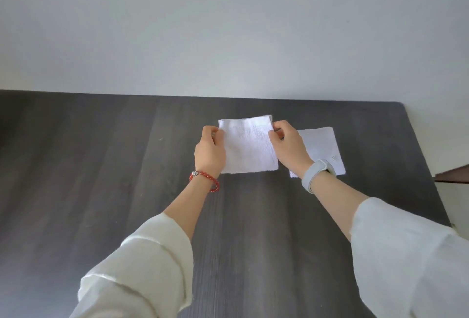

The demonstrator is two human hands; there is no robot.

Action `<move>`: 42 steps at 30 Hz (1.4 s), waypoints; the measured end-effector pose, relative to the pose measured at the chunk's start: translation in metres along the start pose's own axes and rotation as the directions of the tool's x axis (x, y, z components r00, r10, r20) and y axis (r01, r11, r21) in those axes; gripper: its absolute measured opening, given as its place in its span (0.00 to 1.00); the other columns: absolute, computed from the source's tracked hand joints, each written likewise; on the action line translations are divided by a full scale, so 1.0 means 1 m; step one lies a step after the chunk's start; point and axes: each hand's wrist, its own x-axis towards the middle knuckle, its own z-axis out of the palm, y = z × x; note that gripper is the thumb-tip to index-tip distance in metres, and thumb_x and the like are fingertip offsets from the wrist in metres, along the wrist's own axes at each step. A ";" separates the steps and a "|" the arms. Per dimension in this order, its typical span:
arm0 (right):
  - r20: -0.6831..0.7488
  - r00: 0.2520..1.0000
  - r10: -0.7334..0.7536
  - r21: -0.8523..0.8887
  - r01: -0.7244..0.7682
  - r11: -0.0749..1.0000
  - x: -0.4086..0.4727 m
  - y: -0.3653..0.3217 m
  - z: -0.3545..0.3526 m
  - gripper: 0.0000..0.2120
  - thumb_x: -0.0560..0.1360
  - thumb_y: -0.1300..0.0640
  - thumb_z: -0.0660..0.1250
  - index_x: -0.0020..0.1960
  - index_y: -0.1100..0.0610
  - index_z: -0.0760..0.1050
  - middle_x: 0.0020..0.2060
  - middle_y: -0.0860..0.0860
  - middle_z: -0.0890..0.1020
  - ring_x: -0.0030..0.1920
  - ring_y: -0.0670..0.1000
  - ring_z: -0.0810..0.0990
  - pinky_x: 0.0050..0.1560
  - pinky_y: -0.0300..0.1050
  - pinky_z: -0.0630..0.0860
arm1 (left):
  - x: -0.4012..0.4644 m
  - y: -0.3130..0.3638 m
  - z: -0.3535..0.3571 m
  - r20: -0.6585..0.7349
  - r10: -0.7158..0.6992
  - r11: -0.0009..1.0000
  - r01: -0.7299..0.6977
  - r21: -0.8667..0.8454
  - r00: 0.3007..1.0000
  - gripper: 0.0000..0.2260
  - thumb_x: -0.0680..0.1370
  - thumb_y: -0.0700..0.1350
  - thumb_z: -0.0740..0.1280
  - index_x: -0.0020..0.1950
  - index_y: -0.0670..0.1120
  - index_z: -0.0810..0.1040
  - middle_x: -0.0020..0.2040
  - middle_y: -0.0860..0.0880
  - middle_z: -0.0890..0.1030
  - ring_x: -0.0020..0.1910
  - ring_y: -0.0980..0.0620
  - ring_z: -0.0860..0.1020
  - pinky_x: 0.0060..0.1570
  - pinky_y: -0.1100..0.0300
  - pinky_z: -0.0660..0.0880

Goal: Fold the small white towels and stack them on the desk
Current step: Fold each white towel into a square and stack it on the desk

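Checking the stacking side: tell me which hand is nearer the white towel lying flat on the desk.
Right. The right hand overlaps the flat towel in view, beside its left edge, while pinching the held towel. The left hand grips that towel's far side.

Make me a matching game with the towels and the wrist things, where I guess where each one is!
Things:
1. small white towel being held
2. flat white towel
3. red bead bracelet
4. grey wristband

Places:
A. on the left wrist
B. lying on the dark wooden desk, partly behind the right hand
C. on the right wrist
D. gripped at its top corners by the left hand and the right hand

Pairs: 1-D, 2-B, 3-A, 4-C
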 end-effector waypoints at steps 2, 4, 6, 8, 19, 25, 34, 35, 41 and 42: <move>-0.012 1.000 0.018 -0.008 -0.018 1.000 0.013 0.005 0.004 0.09 0.79 0.58 0.56 0.56 0.60 0.70 0.46 0.49 0.75 0.45 0.48 0.73 0.44 0.38 0.69 | 0.014 -0.004 0.008 0.010 -0.005 1.000 0.005 -0.002 1.000 0.10 0.81 0.47 0.54 0.56 0.44 0.70 0.36 0.55 0.72 0.32 0.56 0.69 0.30 0.61 0.65; -0.018 0.999 0.033 -0.012 -0.033 0.999 0.023 0.008 0.008 0.09 0.79 0.58 0.56 0.56 0.60 0.70 0.46 0.49 0.74 0.45 0.48 0.72 0.41 0.36 0.68 | 0.026 -0.009 0.014 0.009 -0.007 1.000 0.007 0.001 1.000 0.10 0.81 0.47 0.54 0.56 0.44 0.70 0.36 0.55 0.72 0.32 0.57 0.69 0.30 0.62 0.65; -0.013 0.999 0.039 -0.017 -0.040 0.999 0.031 0.009 0.011 0.09 0.79 0.58 0.56 0.56 0.60 0.70 0.46 0.48 0.74 0.45 0.48 0.72 0.42 0.37 0.68 | 0.035 -0.013 0.018 0.004 -0.003 1.000 0.003 0.018 1.000 0.10 0.81 0.47 0.54 0.56 0.44 0.70 0.35 0.55 0.72 0.32 0.57 0.69 0.30 0.61 0.65; -0.012 0.999 0.048 -0.023 -0.048 0.999 0.038 0.012 0.016 0.09 0.79 0.58 0.56 0.56 0.60 0.70 0.46 0.49 0.74 0.45 0.49 0.73 0.45 0.41 0.68 | 0.043 -0.018 0.022 0.002 0.007 0.999 -0.007 0.052 1.000 0.10 0.81 0.47 0.53 0.56 0.44 0.70 0.35 0.54 0.72 0.32 0.55 0.69 0.32 0.59 0.66; -0.240 0.951 -0.193 -0.357 0.098 0.929 0.036 0.031 0.035 0.11 0.77 0.59 0.61 0.59 0.60 0.70 0.54 0.56 0.75 0.49 0.53 0.75 0.46 0.47 0.75 | 0.048 -0.028 0.032 -0.244 0.299 0.913 -0.202 0.354 0.922 0.09 0.78 0.40 0.56 0.53 0.41 0.73 0.50 0.45 0.77 0.42 0.44 0.75 0.35 0.55 0.68; 0.126 0.930 -0.346 -0.789 0.305 0.533 0.033 0.036 0.049 0.26 0.77 0.52 0.46 0.69 0.63 0.64 0.70 0.58 0.67 0.71 0.56 0.65 0.68 0.60 0.61 | 0.045 -0.048 0.041 0.186 0.611 0.535 -0.575 0.619 0.769 0.21 0.78 0.46 0.50 0.67 0.39 0.70 0.68 0.42 0.71 0.68 0.45 0.69 0.60 0.50 0.67; 0.283 0.956 -0.080 -0.728 0.268 0.630 0.030 0.026 0.035 0.27 0.81 0.48 0.44 0.75 0.58 0.41 0.75 0.55 0.41 0.75 0.53 0.39 0.73 0.55 0.42 | 0.046 -0.039 0.024 0.345 0.214 0.528 -0.405 0.747 0.914 0.29 0.79 0.59 0.44 0.76 0.45 0.47 0.77 0.47 0.47 0.75 0.44 0.43 0.71 0.41 0.46; 0.274 0.956 -0.109 -0.697 0.275 0.662 0.026 0.022 0.028 0.26 0.81 0.50 0.45 0.75 0.57 0.43 0.75 0.55 0.42 0.75 0.53 0.39 0.73 0.54 0.43 | 0.043 -0.032 0.018 0.328 0.200 0.545 -0.383 0.746 0.923 0.28 0.80 0.58 0.46 0.76 0.45 0.47 0.77 0.48 0.46 0.75 0.44 0.41 0.71 0.41 0.46; 0.089 0.985 -0.146 -0.368 0.169 0.914 -0.039 -0.004 -0.039 0.17 0.80 0.57 0.52 0.68 0.57 0.67 0.67 0.52 0.71 0.70 0.51 0.64 0.67 0.44 0.62 | -0.020 0.022 -0.008 0.243 0.275 0.689 -0.367 0.625 0.930 0.22 0.80 0.52 0.53 0.74 0.47 0.58 0.76 0.47 0.52 0.75 0.46 0.47 0.72 0.46 0.46; 0.074 0.989 -0.129 -0.326 0.146 0.934 -0.054 -0.005 -0.055 0.17 0.80 0.57 0.52 0.66 0.56 0.70 0.64 0.51 0.74 0.67 0.51 0.69 0.65 0.43 0.64 | -0.037 0.033 -0.008 0.220 0.315 0.734 -0.384 0.561 0.923 0.21 0.80 0.51 0.55 0.73 0.47 0.61 0.75 0.47 0.56 0.75 0.46 0.51 0.72 0.48 0.49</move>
